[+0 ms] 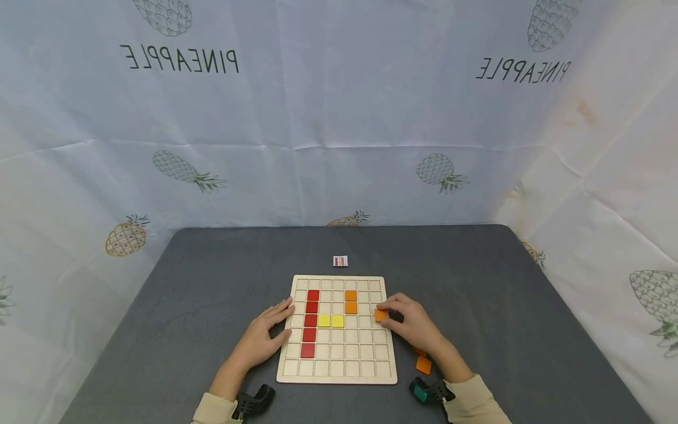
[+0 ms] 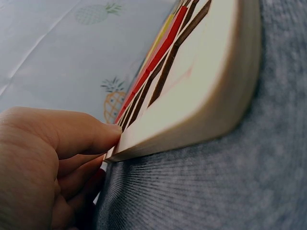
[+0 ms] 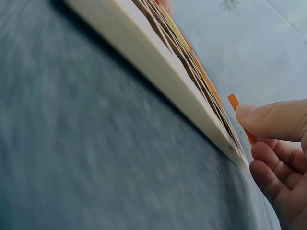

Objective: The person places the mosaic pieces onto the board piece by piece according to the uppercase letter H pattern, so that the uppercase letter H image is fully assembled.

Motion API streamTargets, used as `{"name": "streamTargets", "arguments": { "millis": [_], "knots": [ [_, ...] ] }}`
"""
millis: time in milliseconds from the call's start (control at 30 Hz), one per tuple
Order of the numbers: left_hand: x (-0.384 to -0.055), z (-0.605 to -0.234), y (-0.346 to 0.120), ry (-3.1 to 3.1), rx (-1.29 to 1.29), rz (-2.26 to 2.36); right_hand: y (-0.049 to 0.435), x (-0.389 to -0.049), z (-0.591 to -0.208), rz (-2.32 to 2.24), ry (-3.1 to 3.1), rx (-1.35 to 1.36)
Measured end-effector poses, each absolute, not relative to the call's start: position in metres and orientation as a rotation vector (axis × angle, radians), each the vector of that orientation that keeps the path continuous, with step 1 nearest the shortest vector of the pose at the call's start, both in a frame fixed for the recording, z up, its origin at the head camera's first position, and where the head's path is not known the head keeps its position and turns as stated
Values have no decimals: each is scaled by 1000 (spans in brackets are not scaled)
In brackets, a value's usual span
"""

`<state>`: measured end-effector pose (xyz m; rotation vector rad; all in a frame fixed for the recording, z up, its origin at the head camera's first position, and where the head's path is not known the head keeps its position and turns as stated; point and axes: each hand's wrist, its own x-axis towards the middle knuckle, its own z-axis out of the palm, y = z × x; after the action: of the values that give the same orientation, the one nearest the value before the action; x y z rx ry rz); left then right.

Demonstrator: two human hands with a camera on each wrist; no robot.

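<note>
A wooden grid board (image 1: 336,378) lies on the dark table. My left hand (image 1: 258,337) rests along the board's left edge, its fingers stretched out; the left wrist view shows the thumb (image 2: 98,134) touching that edge. Over the board's right side, my right hand (image 1: 413,323) pinches an orange square tile (image 1: 380,315) between thumb and fingers. Seen from the right wrist, this tile (image 3: 233,100) is held tilted, just off the board. Red tiles (image 1: 309,334) form a column in the grid. Two yellow tiles (image 1: 331,321) sit beside it, and two orange tiles (image 1: 351,301) are further right.
Loose orange tiles (image 1: 423,365) lie on the table right of the board, partly hidden by my right forearm. A small patterned card (image 1: 340,261) is behind the board. Pineapple-printed cloth (image 1: 339,118) hangs around the table (image 1: 212,265).
</note>
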<state>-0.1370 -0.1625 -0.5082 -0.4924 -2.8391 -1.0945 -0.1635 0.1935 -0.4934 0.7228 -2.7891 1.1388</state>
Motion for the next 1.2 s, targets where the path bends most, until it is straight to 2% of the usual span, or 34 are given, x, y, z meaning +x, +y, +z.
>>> {"name": "streamTargets", "arguments": {
  "millis": [667,1200],
  "knots": [
    [-137,-512,-164,-2820,-476,-1128,141,-163,-494,1100,-2790,869],
    [-138,-513,-164,-2778,-519,-1075,134,-162,-498,1025,-2775,886]
  ]
}}
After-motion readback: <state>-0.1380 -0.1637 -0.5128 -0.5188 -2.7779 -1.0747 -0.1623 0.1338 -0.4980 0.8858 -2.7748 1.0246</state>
